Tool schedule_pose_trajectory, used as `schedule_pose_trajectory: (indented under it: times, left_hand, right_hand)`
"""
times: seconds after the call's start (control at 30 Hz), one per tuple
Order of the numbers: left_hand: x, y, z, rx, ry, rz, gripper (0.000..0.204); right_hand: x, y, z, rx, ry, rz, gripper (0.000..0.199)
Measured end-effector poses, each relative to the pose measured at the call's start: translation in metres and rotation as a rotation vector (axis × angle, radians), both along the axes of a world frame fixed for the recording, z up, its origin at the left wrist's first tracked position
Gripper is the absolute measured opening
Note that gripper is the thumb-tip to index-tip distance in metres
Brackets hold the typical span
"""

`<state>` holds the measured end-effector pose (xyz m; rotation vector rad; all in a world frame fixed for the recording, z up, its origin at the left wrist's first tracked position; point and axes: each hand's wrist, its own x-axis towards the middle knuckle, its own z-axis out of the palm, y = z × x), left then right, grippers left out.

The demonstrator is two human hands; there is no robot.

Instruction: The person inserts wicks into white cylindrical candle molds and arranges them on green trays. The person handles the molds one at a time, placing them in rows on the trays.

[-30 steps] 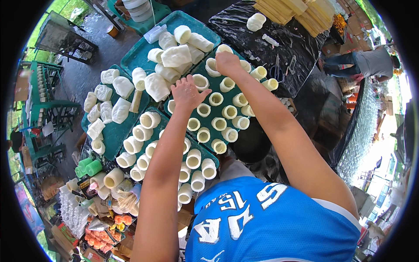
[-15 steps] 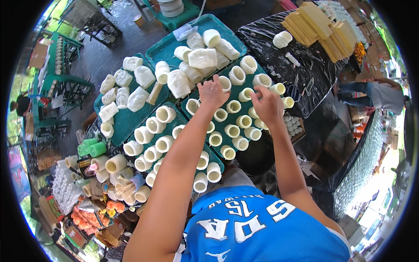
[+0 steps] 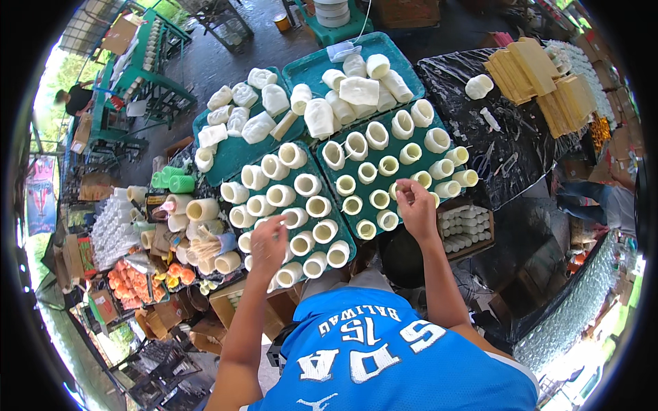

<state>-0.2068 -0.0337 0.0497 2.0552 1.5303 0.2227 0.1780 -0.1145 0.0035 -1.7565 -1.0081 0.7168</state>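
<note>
My left hand [image 3: 269, 243] is over the near-left green tray [image 3: 305, 159], among rows of hollow, cream-white cylinders [image 3: 307, 185] that look like wax. Its fingers are bent and smeared by motion, so what they hold, if anything, cannot be made out. My right hand [image 3: 416, 211] is above the front part of the right green tray [image 3: 353, 222], fingertips drawn together beside some pale yellow hollow cylinders [image 3: 379, 198]. Anything between those fingertips is too small to see. Taller white cylinders [image 3: 376, 135] stand along the tray's far side.
Behind, two green trays hold white lumpy blocks [image 3: 275, 100] and stacked white cylinders [image 3: 360, 90]. Black plastic sheeting [image 3: 466, 103] lies at right with yellow slabs [image 3: 531, 68]. A box of white pieces [image 3: 466, 227] sits right of my right hand. Green mesh rolls [image 3: 181, 183] lie left.
My left hand has drawn back from the right tray's far edge to the near-left tray. My right hand has come nearer to me. The view has shifted, showing the trays further right.
</note>
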Motion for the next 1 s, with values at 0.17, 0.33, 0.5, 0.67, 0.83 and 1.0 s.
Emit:
schedule_pose_trajectory:
  times: [0.17,0.33,0.5,0.67,0.83,1.0]
  left_hand:
    - [-0.084,-0.092,0.013,0.127,-0.238,0.575,0.034]
    - [-0.122,-0.139,0.022,0.281,-0.222,0.768,0.020]
    - [-0.146,-0.160,0.011,-0.111,-0.670,1.121,0.030]
    - [-0.164,-0.178,-0.002,-0.022,-0.742,0.982,0.035]
    - [-0.183,-0.172,0.020,-0.294,-0.843,0.928,0.040]
    - [-0.215,-0.147,-0.008,-0.313,-0.943,0.841,0.032]
  right_hand:
    - [0.007,0.013,0.002,0.036,-0.044,0.060,0.025]
    - [0.016,0.013,0.008,-0.168,0.048,0.160,0.045]
    - [-0.013,0.013,0.025,-0.027,0.005,0.225,0.050]
    - [-0.030,0.014,0.013,-0.108,0.107,0.170,0.024]
    - [-0.052,0.016,0.037,-0.040,0.010,0.222,0.033]
    - [-0.068,0.007,0.071,0.008,-0.131,0.193,0.036]
